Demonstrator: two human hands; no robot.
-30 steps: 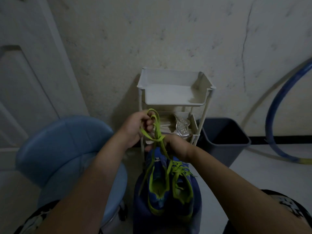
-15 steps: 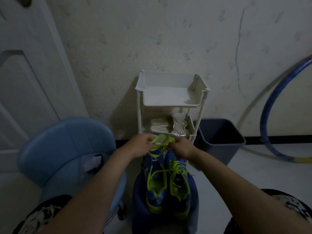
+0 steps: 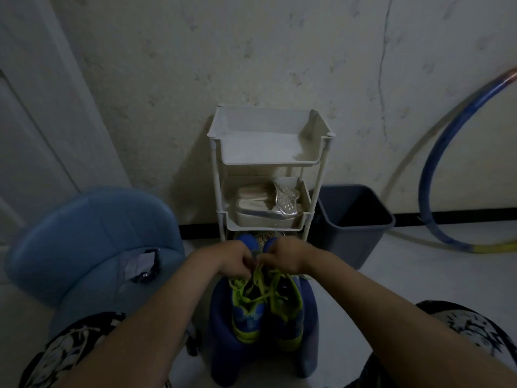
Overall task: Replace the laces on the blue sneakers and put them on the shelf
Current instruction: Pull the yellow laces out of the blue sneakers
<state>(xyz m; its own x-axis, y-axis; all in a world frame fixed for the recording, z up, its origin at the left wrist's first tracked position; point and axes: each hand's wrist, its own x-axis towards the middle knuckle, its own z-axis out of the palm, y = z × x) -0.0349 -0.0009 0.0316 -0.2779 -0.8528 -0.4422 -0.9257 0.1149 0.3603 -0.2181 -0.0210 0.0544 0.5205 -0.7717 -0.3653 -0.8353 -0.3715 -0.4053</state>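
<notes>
Blue sneakers (image 3: pixel 247 317) stand side by side on a blue stool (image 3: pixel 221 331) in front of the white shelf (image 3: pixel 268 163), toes toward it. The left hand (image 3: pixel 235 260) and right hand (image 3: pixel 285 256) meet near the toe ends, each grip closed on the yellow-green laces (image 3: pixel 258 287). Silver sandals (image 3: pixel 263 208) occupy the shelf's middle tier. A dark bin (image 3: pixel 349 242) stands just beside the shelf.

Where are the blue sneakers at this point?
In the head view, low centre, the blue sneakers stand side by side on a blue stool, just before the white shelf rack, toes towards it.
</notes>
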